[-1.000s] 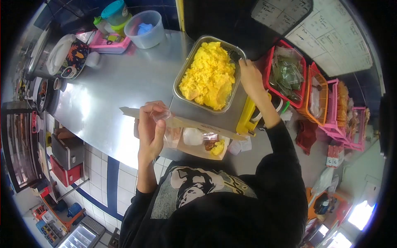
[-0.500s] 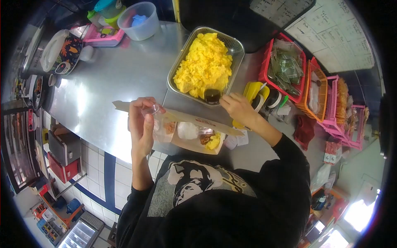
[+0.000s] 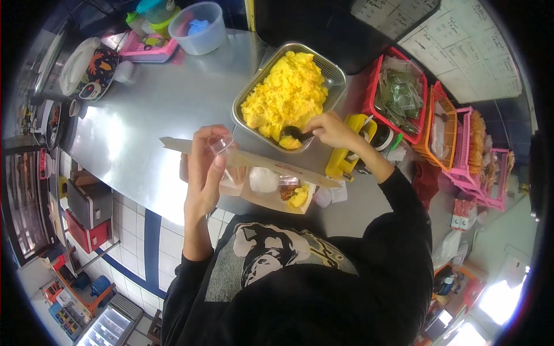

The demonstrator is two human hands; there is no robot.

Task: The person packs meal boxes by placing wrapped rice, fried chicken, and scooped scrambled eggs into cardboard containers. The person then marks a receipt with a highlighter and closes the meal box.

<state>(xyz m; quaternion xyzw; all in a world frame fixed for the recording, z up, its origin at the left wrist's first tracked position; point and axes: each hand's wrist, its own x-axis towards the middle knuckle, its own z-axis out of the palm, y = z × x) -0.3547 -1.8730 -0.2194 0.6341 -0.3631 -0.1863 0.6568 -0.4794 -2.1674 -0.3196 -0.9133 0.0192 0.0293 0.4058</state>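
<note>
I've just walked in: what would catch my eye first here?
Probably the mound of bright yellow food, heaped in a metal tray on the steel counter, with the right hand holding a dark spoon at its near edge. Nearer the person, the left hand holds a small clear cup near an open cardboard box. The red basket of packets, right of the tray, also stands out.

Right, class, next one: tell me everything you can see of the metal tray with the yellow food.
The tray looks like silvery metal: rectangular, round-cornered, with a raised rim and mesh-like walls. It rests flat but slantwise on the shiny counter. Heaped yellow food hides most of its base, leaving its far right corner bare. At its near end, the right hand holds a dark spoon; whether either touches the rim is unclear.
</note>
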